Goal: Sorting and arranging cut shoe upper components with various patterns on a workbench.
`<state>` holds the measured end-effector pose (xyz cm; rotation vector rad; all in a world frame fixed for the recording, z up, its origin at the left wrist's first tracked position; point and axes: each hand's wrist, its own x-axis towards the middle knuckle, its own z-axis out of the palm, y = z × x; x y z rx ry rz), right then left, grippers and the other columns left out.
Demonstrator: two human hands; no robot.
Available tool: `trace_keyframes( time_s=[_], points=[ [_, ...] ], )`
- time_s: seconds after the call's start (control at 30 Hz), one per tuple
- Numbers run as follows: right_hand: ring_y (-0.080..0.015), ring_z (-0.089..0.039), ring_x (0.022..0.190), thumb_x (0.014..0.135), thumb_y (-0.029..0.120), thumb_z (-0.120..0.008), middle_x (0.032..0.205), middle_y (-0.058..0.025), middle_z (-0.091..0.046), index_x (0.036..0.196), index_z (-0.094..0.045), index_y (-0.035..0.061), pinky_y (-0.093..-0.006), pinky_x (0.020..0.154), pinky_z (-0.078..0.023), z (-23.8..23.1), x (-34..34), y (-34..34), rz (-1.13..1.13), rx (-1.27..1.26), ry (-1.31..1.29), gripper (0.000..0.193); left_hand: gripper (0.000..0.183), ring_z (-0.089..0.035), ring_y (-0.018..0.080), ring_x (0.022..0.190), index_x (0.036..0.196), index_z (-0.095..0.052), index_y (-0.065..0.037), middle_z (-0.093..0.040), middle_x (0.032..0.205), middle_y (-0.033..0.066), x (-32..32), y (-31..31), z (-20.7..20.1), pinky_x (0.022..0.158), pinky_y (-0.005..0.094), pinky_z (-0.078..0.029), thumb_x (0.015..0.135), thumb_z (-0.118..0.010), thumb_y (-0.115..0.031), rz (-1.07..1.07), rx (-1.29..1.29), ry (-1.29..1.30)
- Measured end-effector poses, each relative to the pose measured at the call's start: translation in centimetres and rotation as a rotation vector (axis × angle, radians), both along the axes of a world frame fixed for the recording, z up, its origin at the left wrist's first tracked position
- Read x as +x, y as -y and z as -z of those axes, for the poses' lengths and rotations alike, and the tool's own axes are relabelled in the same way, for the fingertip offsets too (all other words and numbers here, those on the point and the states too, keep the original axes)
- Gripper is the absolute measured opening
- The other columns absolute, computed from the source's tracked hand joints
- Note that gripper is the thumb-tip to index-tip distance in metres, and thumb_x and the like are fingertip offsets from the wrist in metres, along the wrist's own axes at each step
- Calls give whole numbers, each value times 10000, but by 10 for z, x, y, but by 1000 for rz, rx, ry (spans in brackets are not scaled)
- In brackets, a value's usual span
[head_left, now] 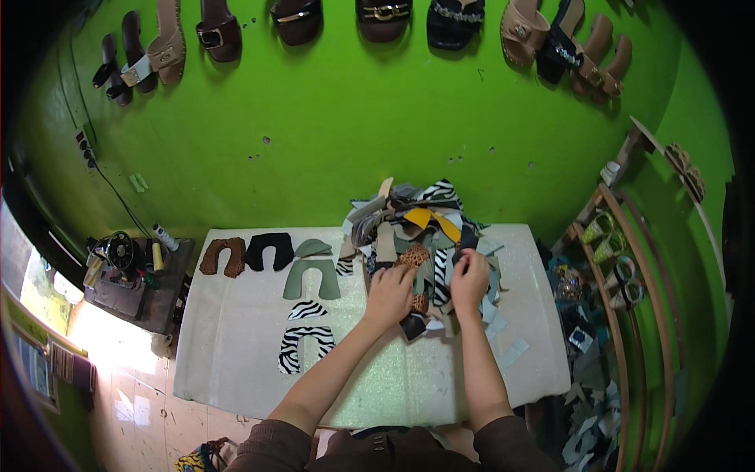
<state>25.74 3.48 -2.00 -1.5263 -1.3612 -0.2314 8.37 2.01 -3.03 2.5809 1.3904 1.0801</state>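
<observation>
A heaped pile of material scraps (383, 236) lies on the table in front of me: grey, black, beige, leopard, zebra and one yellow piece (432, 223). My left hand (391, 294) rests on the pile's near left side, fingers stretched over a leopard scrap (414, 254). On the pile's right side my right hand (470, 282) is closed, fingertips together by dark scraps; what they pinch is hidden. Left of the pile lie U-shaped cut pieces: brown (209, 259), black (256, 256), green (295, 281) and zebra (290, 346). A curved green piece (312, 248) and a small zebra piece (307, 310) lie near them.
The white-covered table (228, 338) stands against a green wall hung with sandals (296, 21). A sewing machine (120, 252) on a dark table is at the left. At the right stand a wooden rack (613, 315) with shoes and a floor heap of scraps (586, 425).
</observation>
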Motion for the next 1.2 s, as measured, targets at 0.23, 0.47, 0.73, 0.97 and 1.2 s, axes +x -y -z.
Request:
trace_keyframes(
  time_s=[0.23, 0.47, 0.73, 0.97, 1.2],
  points=[
    [-384, -490, 995, 762, 99, -490, 1036, -203, -548, 1064, -544, 14, -449, 857, -395, 14, 65, -50, 108, -699, -171, 318, 385, -484, 252, 1033, 1132, -507, -74, -506, 1111, 110, 62, -31, -33, 901, 394, -350, 757, -537, -158, 122, 152, -87],
    [-393, -490, 979, 747, 68, -497, 1028, -240, -534, 1060, -535, -2, -426, 862, -395, 23, 63, -50, -306, -579, -38, 324, 370, -421, 273, 1134, 1153, -521, -115, -468, 1229, 87, 99, -76, -40, 950, 401, -312, 824, -498, -284, 260, 210, -173],
    [-330, -516, 903, 745, 48, -531, 946, -139, -566, 919, -601, 46, -389, 802, -411, 18, 85, -25, -238, -391, -139, 187, 214, -463, 239, 1090, 931, -600, -104, -532, 1123, 85, 97, -94, -19, 939, 400, -313, 817, -511, -261, 239, 17, -393],
    [-266, -546, 856, 752, 234, -632, 898, -134, -558, 1131, -505, 21, -350, 765, -441, 34, 96, -25, -194, -636, -586, 453, 137, -497, 261, 1040, 863, -595, -74, -537, 1084, 106, 79, -75, -9, 918, 393, -334, 752, -572, -150, 166, 38, -157],
    [-298, -521, 952, 642, 361, -740, 1006, -160, -530, 1145, -510, 23, -348, 827, -419, 37, 88, -29, -252, -639, -199, 648, 154, -534, 295, 950, 864, -593, -46, -542, 1084, 126, 66, -71, -6, 827, 368, -404, 713, -588, -80, 117, -19, -9]
  ],
)
